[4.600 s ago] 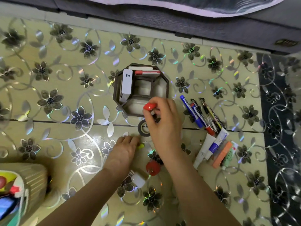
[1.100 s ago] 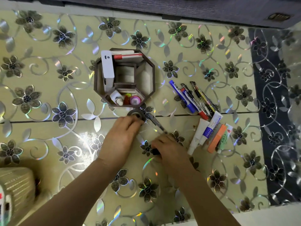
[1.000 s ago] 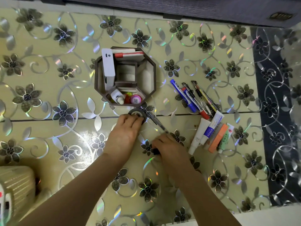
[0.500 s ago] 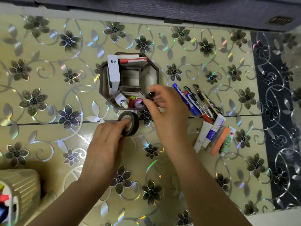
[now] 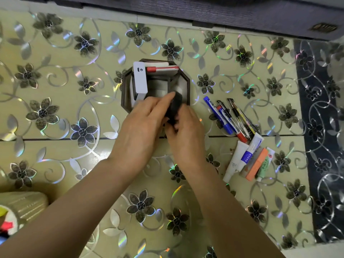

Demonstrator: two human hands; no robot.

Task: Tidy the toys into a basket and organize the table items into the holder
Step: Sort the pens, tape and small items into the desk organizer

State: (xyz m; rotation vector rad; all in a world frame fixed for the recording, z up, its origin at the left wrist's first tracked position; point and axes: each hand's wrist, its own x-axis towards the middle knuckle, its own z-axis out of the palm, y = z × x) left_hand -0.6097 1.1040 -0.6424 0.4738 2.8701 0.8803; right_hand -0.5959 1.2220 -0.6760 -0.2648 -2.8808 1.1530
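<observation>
The dark octagonal holder [image 5: 186, 84] stands at the table's middle, with a white box [image 5: 140, 79] and a red marker [image 5: 161, 69] upright in it. My left hand [image 5: 141, 127] and my right hand [image 5: 185, 135] meet over its near right side, both pinching a black tape roll [image 5: 175, 106] held on edge just above the right compartment. The hands hide the holder's front compartment. At the bottom left corner is the ribbed cream basket [image 5: 26, 204], with toys just showing inside it.
Several pens and markers [image 5: 229, 119] lie fanned out to the right of the holder. Below them lie tubes and an orange box [image 5: 250, 162]. A dark strip runs along the table's right side, and a dark sofa edge along the top.
My left hand lifted the tape roll off the table and carried it up to the holder. My right hand came in from the holder's front and closed on the roll too.
</observation>
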